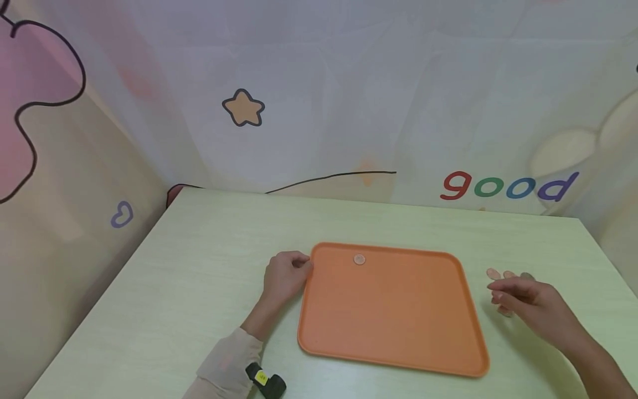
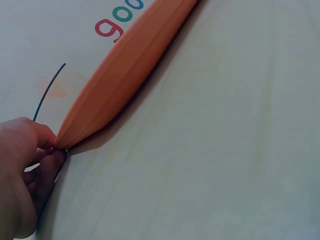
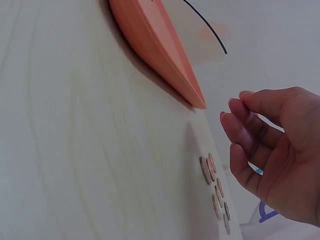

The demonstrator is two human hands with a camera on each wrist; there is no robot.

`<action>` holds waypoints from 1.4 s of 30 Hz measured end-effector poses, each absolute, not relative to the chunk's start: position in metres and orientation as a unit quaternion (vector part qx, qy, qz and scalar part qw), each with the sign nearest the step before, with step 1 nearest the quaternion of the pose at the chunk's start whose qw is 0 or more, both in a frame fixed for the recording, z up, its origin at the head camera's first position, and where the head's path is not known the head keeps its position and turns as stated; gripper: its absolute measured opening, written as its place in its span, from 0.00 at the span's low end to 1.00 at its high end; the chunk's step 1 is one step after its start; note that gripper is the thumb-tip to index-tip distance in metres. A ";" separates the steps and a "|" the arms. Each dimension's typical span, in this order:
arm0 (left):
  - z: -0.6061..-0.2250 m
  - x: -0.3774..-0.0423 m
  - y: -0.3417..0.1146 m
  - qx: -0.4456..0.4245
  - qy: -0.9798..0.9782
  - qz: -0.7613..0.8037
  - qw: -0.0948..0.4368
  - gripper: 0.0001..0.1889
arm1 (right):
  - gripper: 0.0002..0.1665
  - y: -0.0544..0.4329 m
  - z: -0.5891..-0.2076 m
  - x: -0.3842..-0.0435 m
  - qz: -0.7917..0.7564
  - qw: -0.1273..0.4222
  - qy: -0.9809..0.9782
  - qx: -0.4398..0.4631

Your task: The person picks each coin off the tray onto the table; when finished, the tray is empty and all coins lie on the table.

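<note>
An orange tray [image 1: 394,316] lies on the table, with a single coin [image 1: 359,259] near its far rim. My left hand [image 1: 285,275] is at the tray's upper left edge; the left wrist view shows its thumb and fingers pinching the rim [image 2: 115,80]. To the right of the tray, my right hand [image 1: 535,307] hovers over several coins [image 1: 493,274], its fingers loosely bent and nothing between them. In the right wrist view those coins [image 3: 217,206] lie flat on the table, below the fingertips. The hand partly hides them in the head view.
The pale table [image 1: 209,249] reaches back to a printed backdrop [image 1: 324,100] with a star and the word "good". A black device with a yellow label [image 1: 266,380] sits at the left sleeve [image 1: 226,360].
</note>
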State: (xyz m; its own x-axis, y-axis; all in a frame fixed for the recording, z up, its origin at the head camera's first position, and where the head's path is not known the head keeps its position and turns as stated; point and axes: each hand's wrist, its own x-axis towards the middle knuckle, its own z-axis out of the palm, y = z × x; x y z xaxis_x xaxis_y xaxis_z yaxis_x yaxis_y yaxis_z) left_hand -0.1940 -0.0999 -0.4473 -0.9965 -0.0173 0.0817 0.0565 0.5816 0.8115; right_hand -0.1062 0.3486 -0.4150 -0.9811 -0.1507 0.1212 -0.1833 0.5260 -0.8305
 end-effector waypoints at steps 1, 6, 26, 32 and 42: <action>-0.448 -0.194 -0.100 -0.010 -0.888 -0.457 0.040 0.08 | 0.12 0.344 -0.415 -0.108 0.468 0.017 -0.878 0.099; -0.449 -0.194 -0.100 -0.009 -0.889 -0.456 0.041 0.08 | 0.09 0.318 -0.414 -0.117 0.423 0.012 -0.900 0.109; -0.450 -0.194 -0.103 -0.012 -0.892 -0.450 0.045 0.09 | 0.08 0.221 -0.408 -0.159 0.397 -0.087 -0.901 0.153; -0.450 -0.195 -0.102 -0.011 -0.892 -0.450 0.043 0.08 | 0.09 0.198 -0.407 -0.170 0.381 -0.101 -0.905 0.160; -0.450 -0.196 -0.101 -0.013 -0.890 -0.453 0.042 0.07 | 0.15 0.165 -0.415 -0.194 0.374 -0.093 -0.905 0.179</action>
State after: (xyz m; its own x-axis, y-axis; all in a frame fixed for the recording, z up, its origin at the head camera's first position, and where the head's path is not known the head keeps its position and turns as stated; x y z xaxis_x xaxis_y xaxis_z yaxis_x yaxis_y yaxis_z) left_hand -0.1959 -0.1009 -0.4504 -0.9961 -0.0145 0.0865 0.0614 0.5890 0.8058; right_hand -0.1940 0.1653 -0.4150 -0.9183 -0.3942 -0.0352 -0.2544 0.6561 -0.7105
